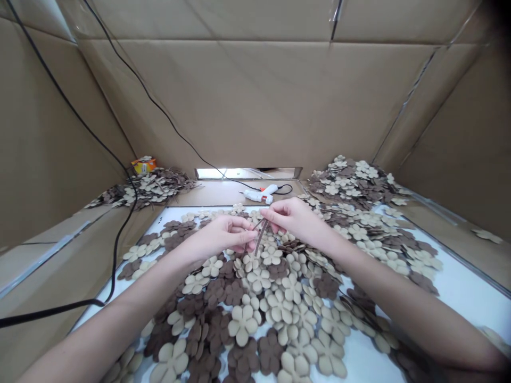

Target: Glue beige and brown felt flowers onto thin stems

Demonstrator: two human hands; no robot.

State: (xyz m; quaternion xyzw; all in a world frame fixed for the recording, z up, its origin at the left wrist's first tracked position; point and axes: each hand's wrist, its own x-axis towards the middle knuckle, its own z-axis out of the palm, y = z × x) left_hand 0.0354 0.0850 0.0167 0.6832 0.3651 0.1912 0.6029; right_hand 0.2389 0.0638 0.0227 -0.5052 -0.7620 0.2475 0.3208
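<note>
In the head view, a thin brown strip point(261, 238) is bent over above the flower pile. My right hand point(289, 217) pinches its upper end between thumb and fingers. One leg of the strip hangs down between the hands. My left hand point(229, 234) is closed just to the left, its fingertips pinched on the other leg of the strip. Below both hands lie many beige and dark brown flower cutouts point(243, 324), loosely overlapping on a white board point(367, 354).
A white glue gun point(259, 194) lies beyond my hands, on cardboard. Heaps of flowers stand at the back left point(155, 186) and back right point(355, 181). An orange packet point(144, 165) sits behind the left heap. A black cable point(115, 250) runs down the left side. Cardboard walls point(255, 101) enclose the space.
</note>
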